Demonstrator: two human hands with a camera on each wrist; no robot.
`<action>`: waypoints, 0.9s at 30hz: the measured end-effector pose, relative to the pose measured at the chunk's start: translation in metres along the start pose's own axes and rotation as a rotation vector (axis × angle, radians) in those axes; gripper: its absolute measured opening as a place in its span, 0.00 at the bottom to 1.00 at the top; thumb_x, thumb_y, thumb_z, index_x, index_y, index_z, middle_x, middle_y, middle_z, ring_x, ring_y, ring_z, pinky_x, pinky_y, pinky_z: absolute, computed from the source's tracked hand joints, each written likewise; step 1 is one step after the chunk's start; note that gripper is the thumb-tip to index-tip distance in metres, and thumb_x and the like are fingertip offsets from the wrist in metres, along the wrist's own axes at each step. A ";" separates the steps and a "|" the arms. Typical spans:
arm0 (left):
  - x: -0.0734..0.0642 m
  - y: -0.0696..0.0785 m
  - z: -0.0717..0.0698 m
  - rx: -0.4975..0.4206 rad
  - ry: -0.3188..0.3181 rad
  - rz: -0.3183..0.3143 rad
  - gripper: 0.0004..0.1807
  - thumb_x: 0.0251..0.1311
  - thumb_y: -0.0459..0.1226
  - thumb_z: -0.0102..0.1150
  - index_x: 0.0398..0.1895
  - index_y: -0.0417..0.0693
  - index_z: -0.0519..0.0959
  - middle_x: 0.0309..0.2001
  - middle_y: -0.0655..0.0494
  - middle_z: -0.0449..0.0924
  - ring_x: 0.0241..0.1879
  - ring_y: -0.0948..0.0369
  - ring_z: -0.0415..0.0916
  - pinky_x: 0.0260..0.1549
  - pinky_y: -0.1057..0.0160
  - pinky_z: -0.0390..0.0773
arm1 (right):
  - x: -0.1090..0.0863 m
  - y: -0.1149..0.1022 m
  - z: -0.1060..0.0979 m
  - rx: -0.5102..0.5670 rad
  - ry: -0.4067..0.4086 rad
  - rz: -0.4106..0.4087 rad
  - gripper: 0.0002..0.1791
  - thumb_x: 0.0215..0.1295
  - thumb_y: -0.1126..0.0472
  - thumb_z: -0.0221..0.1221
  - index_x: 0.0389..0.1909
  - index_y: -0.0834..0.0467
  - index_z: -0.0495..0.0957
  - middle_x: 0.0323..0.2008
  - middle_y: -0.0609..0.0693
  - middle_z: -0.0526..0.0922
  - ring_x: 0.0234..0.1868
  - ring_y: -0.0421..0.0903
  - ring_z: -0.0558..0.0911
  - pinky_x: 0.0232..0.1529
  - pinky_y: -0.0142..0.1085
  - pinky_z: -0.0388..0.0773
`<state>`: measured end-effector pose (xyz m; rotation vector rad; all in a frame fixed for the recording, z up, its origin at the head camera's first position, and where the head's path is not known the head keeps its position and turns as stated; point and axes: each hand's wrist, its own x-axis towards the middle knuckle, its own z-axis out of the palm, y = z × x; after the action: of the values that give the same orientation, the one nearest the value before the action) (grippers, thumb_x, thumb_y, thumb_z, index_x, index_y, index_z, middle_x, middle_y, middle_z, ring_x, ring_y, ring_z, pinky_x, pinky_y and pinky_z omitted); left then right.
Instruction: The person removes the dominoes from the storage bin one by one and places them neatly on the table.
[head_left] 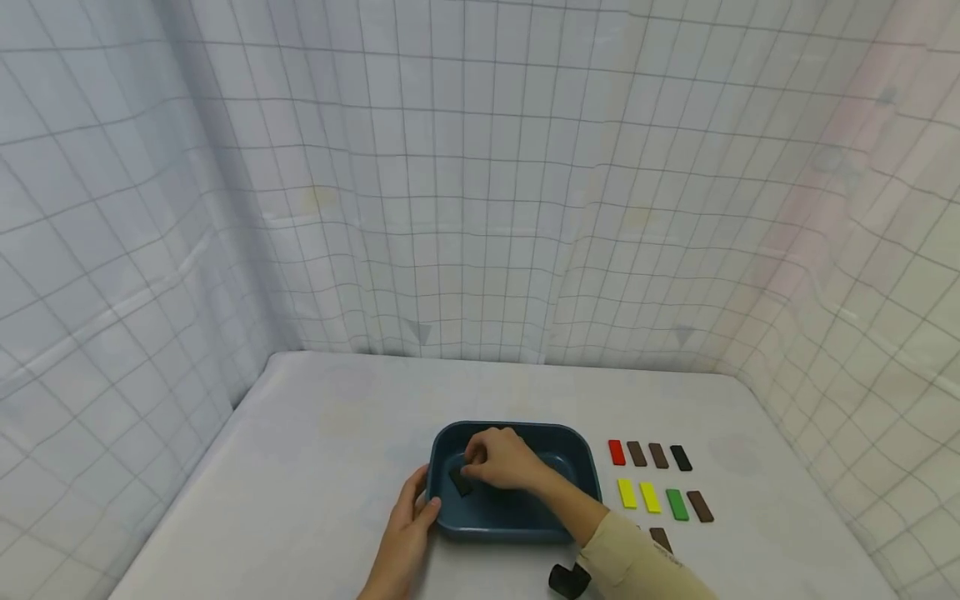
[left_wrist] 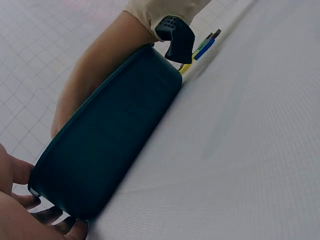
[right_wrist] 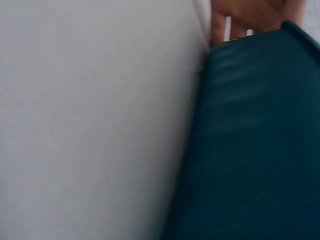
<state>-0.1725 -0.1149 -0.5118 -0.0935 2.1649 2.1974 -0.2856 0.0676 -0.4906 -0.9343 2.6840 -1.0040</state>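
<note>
A dark blue plastic tub stands on the white tabletop. My left hand holds its left end, thumb at the rim and fingers along the outer wall; the left wrist view shows those fingers against the end wall. Inside the tub, my right hand has its thumb and curled fingertips at the edge of a dark flat rectangular tile, pinching it near the tub floor. In the right wrist view the tub's side hides the right fingers.
Right of the tub lie rows of flat tiles: a red tile, a green tile, yellow tile, black tile and several brown ones. The right sleeve crosses the tub's near right corner. Gridded white curtains surround the table.
</note>
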 end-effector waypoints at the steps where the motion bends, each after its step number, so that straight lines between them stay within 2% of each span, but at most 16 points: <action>1: 0.000 0.000 0.000 -0.004 -0.001 -0.004 0.31 0.80 0.31 0.44 0.81 0.36 0.51 0.78 0.30 0.48 0.76 0.33 0.46 0.71 0.35 0.56 | 0.001 0.001 0.003 -0.034 -0.001 0.004 0.10 0.63 0.57 0.72 0.40 0.59 0.87 0.26 0.38 0.81 0.24 0.33 0.78 0.27 0.29 0.77; 7: -0.001 -0.001 0.000 -0.021 -0.008 0.004 0.31 0.80 0.31 0.44 0.81 0.36 0.50 0.79 0.30 0.48 0.76 0.34 0.48 0.71 0.36 0.56 | 0.004 0.001 0.016 -0.237 -0.011 -0.035 0.16 0.62 0.50 0.74 0.40 0.58 0.86 0.23 0.38 0.76 0.23 0.35 0.74 0.25 0.30 0.72; 12: 0.001 -0.002 0.000 -0.023 -0.018 0.024 0.31 0.80 0.30 0.43 0.81 0.35 0.49 0.79 0.29 0.48 0.76 0.35 0.49 0.70 0.37 0.58 | 0.005 0.001 0.017 -0.332 -0.035 -0.091 0.17 0.65 0.49 0.72 0.46 0.58 0.89 0.36 0.43 0.84 0.36 0.37 0.80 0.36 0.34 0.80; 14: 0.001 -0.003 0.000 -0.023 -0.014 0.026 0.31 0.80 0.30 0.43 0.81 0.34 0.49 0.78 0.29 0.48 0.76 0.35 0.50 0.70 0.37 0.58 | 0.005 0.002 0.017 -0.312 -0.056 -0.100 0.18 0.66 0.52 0.71 0.51 0.58 0.88 0.42 0.45 0.85 0.42 0.38 0.81 0.42 0.35 0.81; 17: 0.000 -0.002 0.000 -0.021 -0.007 0.015 0.31 0.80 0.30 0.44 0.80 0.34 0.50 0.78 0.29 0.48 0.76 0.35 0.50 0.70 0.37 0.58 | 0.007 0.002 0.017 -0.244 -0.080 -0.119 0.15 0.65 0.59 0.71 0.51 0.58 0.87 0.42 0.45 0.84 0.42 0.36 0.81 0.42 0.32 0.80; 22: -0.001 -0.002 0.000 -0.026 -0.007 0.010 0.31 0.79 0.30 0.44 0.80 0.34 0.50 0.78 0.29 0.49 0.76 0.35 0.49 0.71 0.37 0.57 | 0.008 0.004 0.016 -0.114 -0.067 -0.122 0.13 0.62 0.68 0.71 0.47 0.56 0.84 0.36 0.43 0.85 0.37 0.34 0.81 0.39 0.29 0.80; 27: -0.001 -0.001 0.000 -0.017 -0.006 0.019 0.31 0.79 0.30 0.45 0.80 0.33 0.50 0.78 0.28 0.48 0.76 0.33 0.48 0.70 0.36 0.57 | 0.008 0.007 0.010 0.003 -0.032 -0.076 0.10 0.62 0.68 0.71 0.42 0.56 0.85 0.31 0.41 0.85 0.31 0.33 0.81 0.33 0.29 0.79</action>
<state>-0.1716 -0.1149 -0.5127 -0.0666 2.1530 2.2243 -0.2925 0.0610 -0.5020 -1.0503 2.6383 -0.9985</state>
